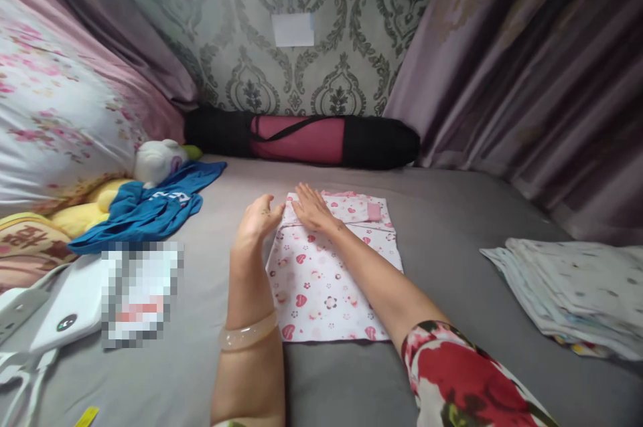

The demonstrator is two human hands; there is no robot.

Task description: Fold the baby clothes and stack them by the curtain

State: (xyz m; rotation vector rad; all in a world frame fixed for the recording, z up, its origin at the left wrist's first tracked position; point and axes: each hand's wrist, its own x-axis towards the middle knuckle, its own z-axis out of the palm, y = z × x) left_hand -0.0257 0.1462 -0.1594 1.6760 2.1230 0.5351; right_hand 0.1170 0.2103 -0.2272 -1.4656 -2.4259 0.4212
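A white child's long-sleeved top [321,280] with pink and red hearts and small flowers lies on the grey bed sheet in front of me. One sleeve, with a pink cuff [374,212], is folded flat across its upper part. My right hand [314,209] rests flat on that sleeve, its fingers stretched out together. At the garment's upper left edge is my left hand [258,221], turned on its side with the thumb apart and the fingertips touching the cloth. Some of its fingers are hidden from view.
A black and pink roll bag [301,139] lies along the wall. To the left are a blue garment [155,206], a plush toy [159,162], a white power bank [75,306], cables and a blurred packet [143,296]. Folded cloths [577,293] are stacked at right.
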